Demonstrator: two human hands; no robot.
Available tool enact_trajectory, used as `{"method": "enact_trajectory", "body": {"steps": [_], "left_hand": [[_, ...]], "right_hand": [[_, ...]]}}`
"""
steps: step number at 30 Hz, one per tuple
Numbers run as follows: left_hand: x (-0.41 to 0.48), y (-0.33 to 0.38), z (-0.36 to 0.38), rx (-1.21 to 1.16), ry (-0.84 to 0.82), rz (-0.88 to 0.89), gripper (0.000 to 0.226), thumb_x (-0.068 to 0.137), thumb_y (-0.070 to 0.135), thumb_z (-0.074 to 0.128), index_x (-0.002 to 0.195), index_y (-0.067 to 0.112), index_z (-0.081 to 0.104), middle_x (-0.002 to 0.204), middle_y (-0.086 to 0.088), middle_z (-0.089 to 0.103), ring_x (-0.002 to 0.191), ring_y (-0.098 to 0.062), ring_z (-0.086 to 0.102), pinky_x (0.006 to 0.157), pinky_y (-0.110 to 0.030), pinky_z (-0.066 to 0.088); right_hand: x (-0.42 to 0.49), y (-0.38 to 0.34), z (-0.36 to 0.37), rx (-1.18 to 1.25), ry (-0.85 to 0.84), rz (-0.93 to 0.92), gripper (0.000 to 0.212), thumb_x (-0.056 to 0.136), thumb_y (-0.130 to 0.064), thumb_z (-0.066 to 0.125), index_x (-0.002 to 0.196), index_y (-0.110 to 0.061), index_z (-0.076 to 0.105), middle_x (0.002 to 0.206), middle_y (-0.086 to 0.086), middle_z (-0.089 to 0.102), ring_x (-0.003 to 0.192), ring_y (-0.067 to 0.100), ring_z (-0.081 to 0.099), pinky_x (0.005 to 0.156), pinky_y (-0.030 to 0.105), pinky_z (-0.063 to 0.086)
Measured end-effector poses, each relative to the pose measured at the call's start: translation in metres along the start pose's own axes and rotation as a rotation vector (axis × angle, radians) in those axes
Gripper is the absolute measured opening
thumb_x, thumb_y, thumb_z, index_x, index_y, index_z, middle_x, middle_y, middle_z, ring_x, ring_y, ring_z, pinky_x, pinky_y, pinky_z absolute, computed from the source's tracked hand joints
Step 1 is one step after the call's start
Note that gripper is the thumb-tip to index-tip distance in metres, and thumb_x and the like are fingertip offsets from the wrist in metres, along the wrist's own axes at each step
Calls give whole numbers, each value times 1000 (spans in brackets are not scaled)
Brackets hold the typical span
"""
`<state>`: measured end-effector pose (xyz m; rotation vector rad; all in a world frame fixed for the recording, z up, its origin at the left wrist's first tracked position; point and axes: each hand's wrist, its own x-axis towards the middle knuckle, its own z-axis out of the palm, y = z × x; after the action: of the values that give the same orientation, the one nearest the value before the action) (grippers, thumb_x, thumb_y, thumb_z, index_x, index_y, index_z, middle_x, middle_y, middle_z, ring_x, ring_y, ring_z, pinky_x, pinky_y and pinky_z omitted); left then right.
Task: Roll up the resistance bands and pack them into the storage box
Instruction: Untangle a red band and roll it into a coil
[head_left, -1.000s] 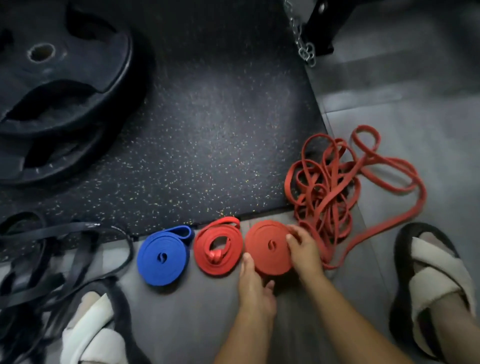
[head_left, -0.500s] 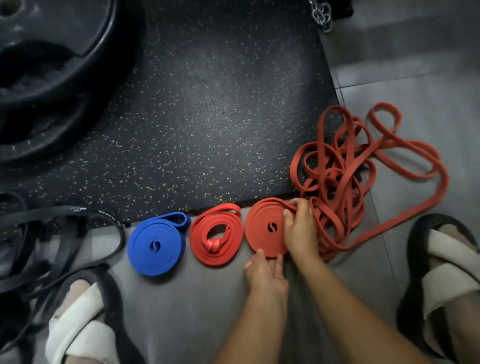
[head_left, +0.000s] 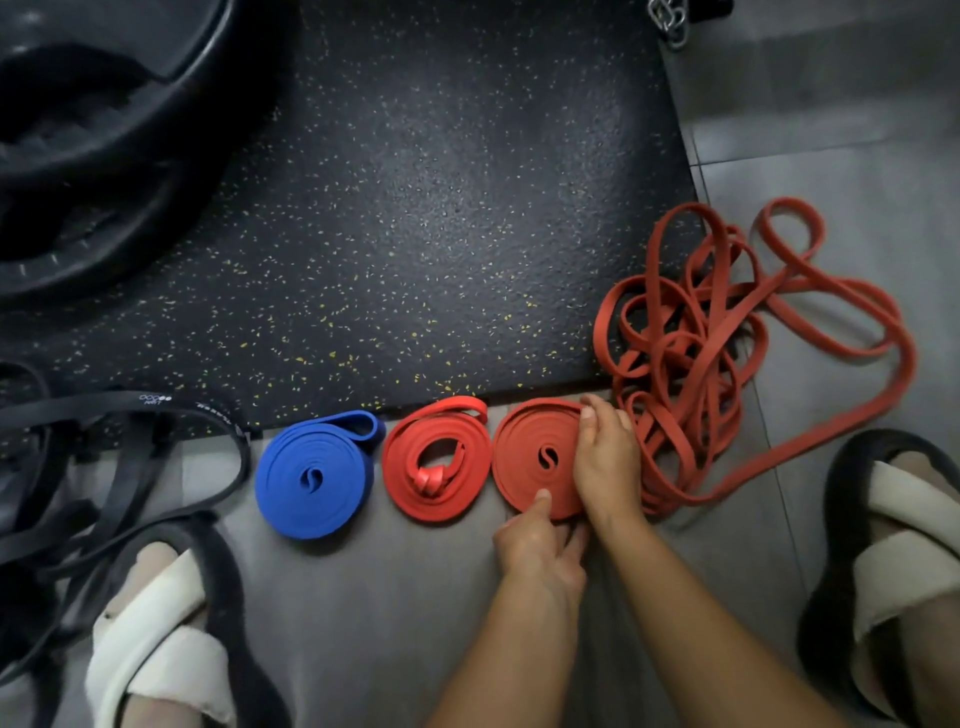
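Black bands (head_left: 119, 452) lie loose at far left, then a blue roll (head_left: 314, 475), a red roll (head_left: 436, 460) and an orange roll (head_left: 540, 457) sit in a row on the floor. The left hand (head_left: 540, 545) sets its thumb on the orange roll's near rim; whether its curled fingers grip, I cannot tell. The right hand (head_left: 605, 462) curls over the roll's right side and holds it. If released carelessly, the coil may spring open or snag the loose pile (head_left: 701, 364) just beside. No box is visible.

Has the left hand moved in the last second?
Yes. The left hand has slid rightward, from the gap beside the middle red roll to the near rim of the orange-red roll, thumb on it.
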<state>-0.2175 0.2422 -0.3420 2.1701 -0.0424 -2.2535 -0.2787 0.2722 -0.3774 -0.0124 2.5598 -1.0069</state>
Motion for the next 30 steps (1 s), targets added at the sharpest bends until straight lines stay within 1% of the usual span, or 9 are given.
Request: {"method": "enact_trajectory", "body": {"steps": [2,4,7,10,14,20,24,27,30], "left_hand": [[2,-1,-3,72,27,-20,9,93,6,49,101,7,55,103,-14,59,86,-24,55,60,-37,47],[1,1,-2,81,42,20,6,92,4,52,98,4,54,113,-16,52,98,-25,52,63,-37,47],[-1,-2,2,45,14,130,36,89,-4,52,124,2,44,129,-22,50,100,-28,54,82,-41,48],[6,-13,-3,165,-31,314,68,83,-8,58,135,25,27,130,-15,53,116,-34,54,100,-47,43],[12,-19,-7,282,-90,347,91,76,-6,65,141,39,19,130,-12,54,116,-32,56,102,-51,42],[6,-19,-4,207,-70,396,89,80,-15,52,145,33,14,122,-6,58,110,-26,58,100,-44,44],[-1,-11,0,156,-47,393,77,83,-14,48,145,24,21,92,5,57,80,-17,55,65,-17,48],[-1,-10,0,167,-63,378,80,82,-14,50,144,27,21,93,0,60,78,-20,56,65,-23,48],[1,-11,-3,180,-90,380,83,81,-16,49,144,29,19,106,-6,60,93,-24,57,81,-35,48]], "right_hand": [[3,-2,-1,10,8,-20,28,93,-3,44,119,3,53,119,22,56,113,33,51,92,25,31],[5,-6,-3,3,23,-47,22,90,-2,47,111,1,53,112,21,57,106,33,53,87,29,32],[6,-8,-6,-86,8,-58,16,91,-9,48,103,-3,56,106,19,53,97,34,53,80,34,34],[4,-12,-7,-233,28,-29,19,92,-19,48,106,-11,59,114,14,46,101,32,51,79,37,40],[6,-9,-10,-359,5,-38,23,92,-25,48,111,-17,59,115,12,48,108,30,48,79,38,41],[-1,4,-9,-189,-62,-110,41,85,-8,59,125,-4,54,117,20,48,110,34,49,97,31,33],[4,2,-9,-198,-79,-155,41,84,-4,59,125,-1,54,116,22,49,108,34,51,94,29,33],[3,-2,-9,-215,-77,-141,45,86,-6,57,129,-3,49,121,20,47,113,34,49,97,33,34],[-2,-6,-10,-274,-100,-143,53,87,-10,54,137,-3,37,131,19,41,121,33,44,101,33,32]]}}
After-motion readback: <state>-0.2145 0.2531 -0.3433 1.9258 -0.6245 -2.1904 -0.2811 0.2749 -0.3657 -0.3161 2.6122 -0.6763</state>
